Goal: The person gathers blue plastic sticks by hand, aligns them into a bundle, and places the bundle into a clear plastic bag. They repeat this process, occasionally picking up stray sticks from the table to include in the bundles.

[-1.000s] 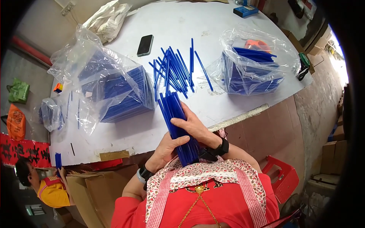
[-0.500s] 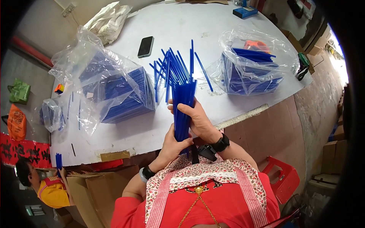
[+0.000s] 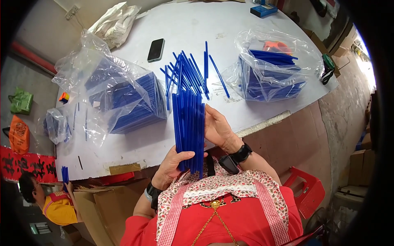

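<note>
A spread bundle of long blue plastic sticks (image 3: 188, 131) stands upright in front of me. My left hand (image 3: 171, 164) is closed round its lower part, the thumb lying across the front. Along the bundle's right edge, my right hand (image 3: 219, 129) is loosened with its fingers stretched out; some of them are partly hidden, and whether they press on the sticks is unclear. Just beyond the bundle, a loose pile of the same blue sticks (image 3: 191, 71) lies crisscrossed on the white table (image 3: 197, 24).
Stacked blue sticks in clear plastic bags stand at left (image 3: 137, 100) and right (image 3: 269, 78). A phone (image 3: 156, 50), a white sack (image 3: 115, 24) and a blue box (image 3: 264, 10) lie farther back. Lower left, a co-worker (image 3: 59, 207) holds blue sticks beside a cardboard box (image 3: 113, 205). A red stool (image 3: 305, 192) stands right.
The bundle has moved lower and slightly left, and its sticks have fanned out wider. My right hand has loosened from round it to its right edge; my left hand has shifted down and left.
</note>
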Demonstrator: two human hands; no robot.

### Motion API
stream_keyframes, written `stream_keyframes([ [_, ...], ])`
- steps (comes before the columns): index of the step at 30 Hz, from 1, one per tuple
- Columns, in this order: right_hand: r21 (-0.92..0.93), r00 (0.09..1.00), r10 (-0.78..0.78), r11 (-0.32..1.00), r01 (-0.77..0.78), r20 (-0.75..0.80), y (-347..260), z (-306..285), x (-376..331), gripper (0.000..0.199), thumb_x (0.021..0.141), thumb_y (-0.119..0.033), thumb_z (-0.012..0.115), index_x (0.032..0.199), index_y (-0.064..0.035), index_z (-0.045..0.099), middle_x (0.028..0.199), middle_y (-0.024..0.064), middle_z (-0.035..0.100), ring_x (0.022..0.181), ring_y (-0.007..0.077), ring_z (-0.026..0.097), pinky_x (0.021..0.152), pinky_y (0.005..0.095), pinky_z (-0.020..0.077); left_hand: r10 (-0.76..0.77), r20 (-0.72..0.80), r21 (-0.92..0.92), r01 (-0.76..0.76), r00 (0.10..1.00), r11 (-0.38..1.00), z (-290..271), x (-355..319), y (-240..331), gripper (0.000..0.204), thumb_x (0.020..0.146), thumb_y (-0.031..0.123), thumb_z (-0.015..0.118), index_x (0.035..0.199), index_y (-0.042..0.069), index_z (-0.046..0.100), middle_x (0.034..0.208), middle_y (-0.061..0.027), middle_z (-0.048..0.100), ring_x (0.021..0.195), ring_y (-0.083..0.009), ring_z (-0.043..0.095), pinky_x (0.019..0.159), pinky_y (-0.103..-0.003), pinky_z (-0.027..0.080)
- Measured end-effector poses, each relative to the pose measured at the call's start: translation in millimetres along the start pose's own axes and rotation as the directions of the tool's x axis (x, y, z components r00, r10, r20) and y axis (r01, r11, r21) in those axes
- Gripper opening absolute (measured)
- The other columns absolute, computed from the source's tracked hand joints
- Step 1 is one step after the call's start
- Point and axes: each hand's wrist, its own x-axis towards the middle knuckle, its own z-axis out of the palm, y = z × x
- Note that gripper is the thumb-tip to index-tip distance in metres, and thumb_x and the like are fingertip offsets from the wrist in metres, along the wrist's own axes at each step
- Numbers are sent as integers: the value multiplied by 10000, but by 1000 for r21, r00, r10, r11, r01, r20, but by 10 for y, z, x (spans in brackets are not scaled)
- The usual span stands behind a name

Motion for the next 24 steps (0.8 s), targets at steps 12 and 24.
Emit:
stream_keyframes([
  [12,134,998,-22,991,13,64,-37,-104,-18,565,992,-440,358,1401,-49,360,1335,133,496,1220,245,493,1035,422,400,-21,-97,-52,16,995,999,1,-24,-43,452,797,20,685,1218,-8,523,1084,-137,635,992,-267,642,878,-385,532],
  [24,200,999,-23,980,15,39,-10,-153,-58,496,978,-382,424,1367,-74,420,1302,123,526,1211,252,503,1023,436,415,-22,-145,1,22,989,1000,-123,-64,-134,461,828,38,631,1262,5,478,1111,-132,628,1004,-231,637,876,-386,535],
])
